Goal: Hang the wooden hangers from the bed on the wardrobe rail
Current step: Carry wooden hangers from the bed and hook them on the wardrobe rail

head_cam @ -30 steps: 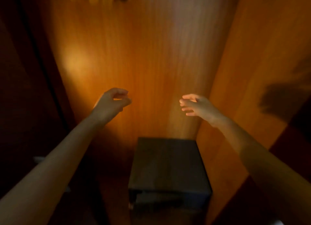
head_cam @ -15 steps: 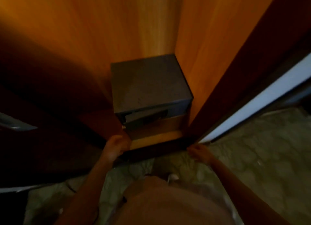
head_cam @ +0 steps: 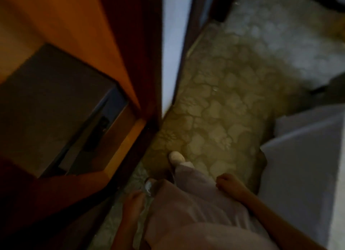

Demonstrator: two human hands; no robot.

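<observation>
No wooden hanger and no wardrobe rail are in view. The head view looks down at the floor beside the open wardrobe (head_cam: pixel 78 25), whose orange wooden inside fills the left. My left hand (head_cam: pixel 133 201) hangs low by my left leg and holds nothing, its fingers loose. My right hand (head_cam: pixel 229 184) hangs by my right thigh, also holding nothing. A corner of the bed (head_cam: pixel 302 165) with a pale sheet shows at the right edge. The picture is blurred.
A dark grey box (head_cam: pixel 46 104) stands on the wardrobe floor. The wardrobe's dark door frame and a pale door edge (head_cam: pixel 171 53) run down the middle. A patterned floor (head_cam: pixel 233 92) lies between wardrobe and bed. My foot in a white shoe (head_cam: pixel 176 157) is on it.
Both hands have dropped from chest height inside the wardrobe to my sides. The view has swung down and to the right, away from the wardrobe's back wall, bringing the floor and bed into view.
</observation>
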